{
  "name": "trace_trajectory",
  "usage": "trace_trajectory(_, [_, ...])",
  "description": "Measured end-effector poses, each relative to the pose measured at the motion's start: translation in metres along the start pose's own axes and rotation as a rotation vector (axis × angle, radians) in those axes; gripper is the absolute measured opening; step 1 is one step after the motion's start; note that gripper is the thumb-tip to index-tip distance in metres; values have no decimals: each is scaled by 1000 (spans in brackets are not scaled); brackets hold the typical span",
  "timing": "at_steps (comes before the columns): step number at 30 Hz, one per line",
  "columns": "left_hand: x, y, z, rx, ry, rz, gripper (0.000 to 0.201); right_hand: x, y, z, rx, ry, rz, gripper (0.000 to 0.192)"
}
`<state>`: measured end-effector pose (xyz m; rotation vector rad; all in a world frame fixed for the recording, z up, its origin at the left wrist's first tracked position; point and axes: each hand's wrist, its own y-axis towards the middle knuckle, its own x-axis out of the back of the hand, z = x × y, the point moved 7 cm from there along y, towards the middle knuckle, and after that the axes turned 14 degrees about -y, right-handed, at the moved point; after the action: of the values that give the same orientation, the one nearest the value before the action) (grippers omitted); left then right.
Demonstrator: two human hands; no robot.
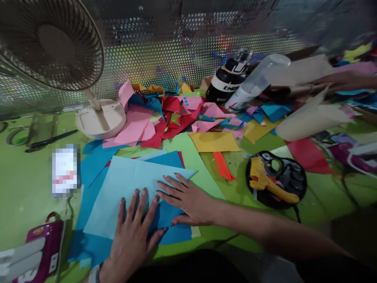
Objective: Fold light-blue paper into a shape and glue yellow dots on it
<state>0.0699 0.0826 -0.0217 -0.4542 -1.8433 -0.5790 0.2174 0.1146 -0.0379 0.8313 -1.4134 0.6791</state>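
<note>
On the far left of the green table (pixel 26 188), a beige fan (pixel 55 43) stands on its round base, with black scissors (pixel 50 140) lying just in front of it and a purple gadget (pixel 44 247) at the near edge. Next, your left hand (pixel 132 236) lies flat with fingers spread, released and grasping nothing, pressing on a light blue sheet of paper (pixel 123 188) that rests over darker blue sheets. Your right hand (pixel 188 200) lies just beside it, also open and flat, palm down on the same sheet, its fingertips near the sheet's upper right corner. Behind both hands sits a heap of pink, red and blue paper scraps (pixel 165 118), then a yellow sheet (pixel 213 141). Further right, a yellow glue gun (pixel 269 182) rests on a black tray (pixel 294 188). At the back stand a black bottle (pixel 225 82) and a tilted clear bottle (pixel 253 84). At the far right edge another person's hand (pixel 344 80) touches paper, blurred.
</note>
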Motion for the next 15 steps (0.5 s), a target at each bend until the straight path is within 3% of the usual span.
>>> trace_trajectory(15, [-1, 3, 1, -24, -5, -13, 85, 2, 3, -3, -9, 31, 44, 78])
